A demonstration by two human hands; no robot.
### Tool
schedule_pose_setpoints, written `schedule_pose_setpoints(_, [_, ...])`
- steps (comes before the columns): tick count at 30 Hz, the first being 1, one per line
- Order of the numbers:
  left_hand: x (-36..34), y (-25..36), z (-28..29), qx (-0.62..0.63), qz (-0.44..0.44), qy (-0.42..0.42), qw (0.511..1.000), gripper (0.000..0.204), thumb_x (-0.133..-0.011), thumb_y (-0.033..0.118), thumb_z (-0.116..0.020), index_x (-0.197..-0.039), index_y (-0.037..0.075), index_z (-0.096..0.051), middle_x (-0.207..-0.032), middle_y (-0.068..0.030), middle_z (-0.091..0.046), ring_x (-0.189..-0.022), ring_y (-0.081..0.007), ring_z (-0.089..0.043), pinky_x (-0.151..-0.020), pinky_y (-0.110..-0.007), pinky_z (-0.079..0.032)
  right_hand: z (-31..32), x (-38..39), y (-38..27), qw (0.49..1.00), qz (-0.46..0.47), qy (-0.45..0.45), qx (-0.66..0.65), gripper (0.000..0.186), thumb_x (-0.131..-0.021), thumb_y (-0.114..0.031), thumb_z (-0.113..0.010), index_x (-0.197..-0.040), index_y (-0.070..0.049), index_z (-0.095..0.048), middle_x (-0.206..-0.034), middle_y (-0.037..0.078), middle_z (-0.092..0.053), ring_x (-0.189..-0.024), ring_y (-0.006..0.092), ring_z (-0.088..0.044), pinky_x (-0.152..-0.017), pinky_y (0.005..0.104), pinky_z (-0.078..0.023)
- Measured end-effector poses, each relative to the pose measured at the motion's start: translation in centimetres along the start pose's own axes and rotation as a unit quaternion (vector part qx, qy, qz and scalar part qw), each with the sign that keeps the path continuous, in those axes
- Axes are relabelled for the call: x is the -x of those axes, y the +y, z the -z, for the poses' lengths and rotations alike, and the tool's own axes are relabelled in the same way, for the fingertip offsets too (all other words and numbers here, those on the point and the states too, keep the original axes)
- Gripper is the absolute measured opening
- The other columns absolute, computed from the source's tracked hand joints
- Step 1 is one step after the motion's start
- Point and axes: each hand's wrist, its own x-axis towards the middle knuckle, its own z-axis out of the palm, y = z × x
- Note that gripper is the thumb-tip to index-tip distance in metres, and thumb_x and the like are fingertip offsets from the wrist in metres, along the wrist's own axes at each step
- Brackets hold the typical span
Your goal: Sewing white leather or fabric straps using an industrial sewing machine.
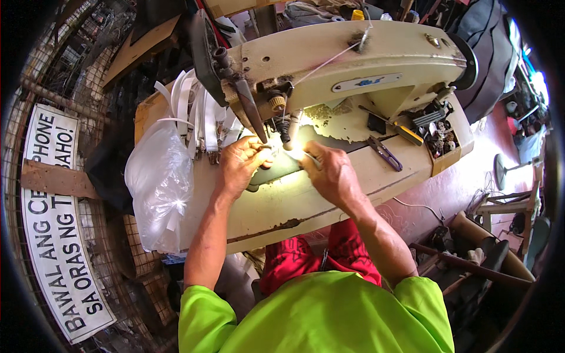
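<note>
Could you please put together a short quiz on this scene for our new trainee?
1. True or false: the left hand and the right hand are both near the needle end of the sewing machine.
2. What lies between the right hand and the open box of small parts?
A) a hammer
B) a pair of thread snips
C) a drinking cup
3. Fill in: the plastic bag is to the ____ of the left hand.

Key: 1. True; 2. B; 3. left.
</note>
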Motion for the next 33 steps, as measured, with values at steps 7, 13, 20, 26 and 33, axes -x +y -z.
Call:
schedule_pose_setpoints(7, [0.7, -0.5, -1.1, 0.015, -0.013, 0.067, 0.998, 0.015, -0.085, 0.0, -0.065, -0.1, -0.002, -0.065, -0.085, -0.0055, -0.068, -0.075, -0.0079, -0.064, -0.07, -0.022, -0.053, -4.8, -0.6, -0.6, 0.982, 0.114, 0.141, 0.061, 0.018, -0.08, -0.012, -0.062, -0.097, -0.007, -0.062, -0.078, 0.013, -0.061, -0.068, 0.0333, -0.06, -0.062, 0.0436, -0.049])
schedule_pose_setpoints(13, [1.1, -1.3, -1.6, -0.006, -0.089, 0.104, 0.991, 0.011, -0.083, -0.002, -0.067, -0.095, -0.001, -0.066, -0.083, -0.0025, -0.065, -0.071, -0.0083, -0.061, -0.066, -0.022, -0.05, -5.6, -0.7, 0.0, 0.98, 0.122, 0.128, 0.088, 0.015, -0.08, -0.014, -0.063, -0.093, -0.007, -0.064, -0.078, 0.012, -0.061, -0.07, 0.0325, -0.06, -0.063, 0.0425, -0.049])
schedule_pose_setpoints(20, [1.3, -1.0, -1.7, -0.152, -0.197, 0.115, 0.962, 0.009, -0.083, -0.009, -0.063, -0.09, -0.002, -0.064, -0.087, -0.005, -0.064, -0.078, -0.0118, -0.062, -0.069, -0.026, -0.053, -5.8, -0.8, 0.4, 0.99, 0.094, 0.095, 0.039, 0.013, -0.082, -0.016, -0.06, -0.091, -0.008, -0.064, -0.075, 0.014, -0.061, -0.067, 0.0335, -0.061, -0.061, 0.0434, -0.049])
schedule_pose_setpoints(26, [2.5, 0.9, -2.7, -0.322, -0.275, 0.138, 0.895, 0.017, -0.077, -0.007, -0.067, -0.091, 0.001, -0.066, -0.085, -0.01, -0.062, -0.077, -0.0247, -0.063, -0.069, -0.032, -0.05, -5.5, -0.8, 0.4, 0.984, 0.156, 0.067, 0.059, 0.012, -0.081, -0.016, -0.063, -0.088, -0.005, -0.062, -0.071, 0.015, -0.06, -0.065, 0.0349, -0.059, -0.058, 0.044, -0.048])
schedule_pose_setpoints(33, [1.9, 0.8, -2.0, -0.302, -0.319, 0.099, 0.893, 0.019, -0.076, -0.006, -0.067, -0.093, 0.002, -0.066, -0.086, -0.0101, -0.063, -0.078, -0.024, -0.063, -0.068, -0.033, -0.05, -5.5, -0.5, 0.5, 0.993, 0.037, 0.099, -0.044, 0.01, -0.081, -0.012, -0.061, -0.09, -0.007, -0.063, -0.074, 0.014, -0.06, -0.067, 0.034, -0.06, -0.059, 0.0429, -0.048])
